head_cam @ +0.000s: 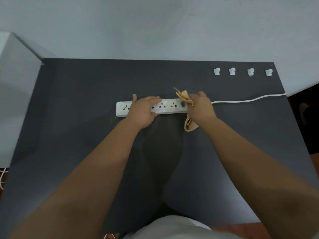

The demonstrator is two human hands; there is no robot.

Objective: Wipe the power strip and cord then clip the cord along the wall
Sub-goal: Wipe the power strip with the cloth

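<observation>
A white power strip [165, 107] lies flat across the middle of the dark table [86, 118]. My left hand [144, 112] presses down on its left-middle part, fingers spread over the sockets. My right hand [200, 107] is closed on a tan cloth [185, 99] at the strip's right end, by the black switch; part of the cloth hangs below the hand. The white cord [245, 100] runs from under my right hand to the table's right edge. Several white cord clips [232, 71] sit in a row at the table's far right, near the pale wall.
Fine crumbs or dust specks lie on the table in front of the strip [148, 128]. A grey box-like surface [15, 87] stands at the left beside the table. Another thin white cord [2, 176] shows at the lower left edge.
</observation>
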